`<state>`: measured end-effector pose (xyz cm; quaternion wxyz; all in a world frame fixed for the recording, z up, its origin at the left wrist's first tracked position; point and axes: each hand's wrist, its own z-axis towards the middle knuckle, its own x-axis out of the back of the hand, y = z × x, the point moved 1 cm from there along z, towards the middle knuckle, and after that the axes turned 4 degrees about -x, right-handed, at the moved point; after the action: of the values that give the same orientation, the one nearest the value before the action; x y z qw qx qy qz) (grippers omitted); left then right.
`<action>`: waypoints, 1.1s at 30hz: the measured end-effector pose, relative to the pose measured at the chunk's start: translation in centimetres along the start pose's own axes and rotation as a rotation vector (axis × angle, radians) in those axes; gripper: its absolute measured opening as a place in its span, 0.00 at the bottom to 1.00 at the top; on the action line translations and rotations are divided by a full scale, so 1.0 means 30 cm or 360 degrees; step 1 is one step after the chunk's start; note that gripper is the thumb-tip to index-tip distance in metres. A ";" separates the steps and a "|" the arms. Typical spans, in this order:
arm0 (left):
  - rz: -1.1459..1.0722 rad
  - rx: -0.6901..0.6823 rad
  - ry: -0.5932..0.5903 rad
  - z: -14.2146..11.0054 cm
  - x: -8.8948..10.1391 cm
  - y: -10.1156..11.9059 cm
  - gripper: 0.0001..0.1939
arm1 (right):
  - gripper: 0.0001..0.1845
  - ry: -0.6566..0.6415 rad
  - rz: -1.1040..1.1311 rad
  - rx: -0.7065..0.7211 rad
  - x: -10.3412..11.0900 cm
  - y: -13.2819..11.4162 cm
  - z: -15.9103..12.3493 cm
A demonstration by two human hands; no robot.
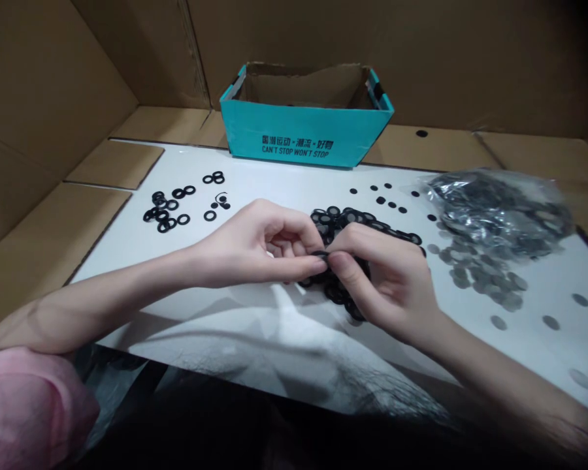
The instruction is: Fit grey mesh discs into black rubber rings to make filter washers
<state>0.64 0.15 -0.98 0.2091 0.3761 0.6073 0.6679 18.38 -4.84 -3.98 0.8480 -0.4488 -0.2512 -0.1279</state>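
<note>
Both my hands meet at the middle of the white table over a pile of black rings with grey centres (349,215). Between thumb and forefinger, my left hand (269,245) pinches a small black ring (318,253), seen nearly edge-on. My right hand (387,274) grips the same piece from the other side, its thumb and forefinger closed at the tips. Fingertips cover most of the ring, so its centre is hidden. Part of the pile lies behind and beneath my right hand.
Loose black rings (183,220) lie at the left. Small black discs (392,205) are scattered right of centre. A clear plastic bag (504,209) of dark pieces sits beside grey discs (485,277). At the back stands a turquoise box (304,127); cardboard walls (421,59) surround the table (255,326).
</note>
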 end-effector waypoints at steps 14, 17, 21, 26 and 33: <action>-0.0220 0.0011 0.0008 0.012 0.001 -0.020 0.05 | 0.11 0.0344 -0.0038 -0.0075 -0.039 -0.003 -0.020; -0.0327 0.0002 0.0006 0.011 -0.019 -0.035 0.05 | 0.11 0.0315 -0.0038 -0.0022 -0.036 0.006 -0.018; -0.0346 0.0012 0.0036 0.006 -0.031 -0.039 0.05 | 0.12 0.0193 -0.0023 0.0046 -0.030 0.018 -0.010; -0.0303 0.0019 0.0019 0.000 -0.023 -0.025 0.05 | 0.12 0.0247 0.0095 -0.0046 -0.037 0.017 -0.018; -0.0197 0.0110 -0.0150 0.005 0.011 -0.009 0.05 | 0.12 0.0195 0.0087 -0.0025 -0.039 0.003 -0.019</action>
<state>0.50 0.54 -1.16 0.2653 0.3758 0.6416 0.6138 17.61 -5.27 -4.94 0.8615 -0.4533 -0.1855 -0.1338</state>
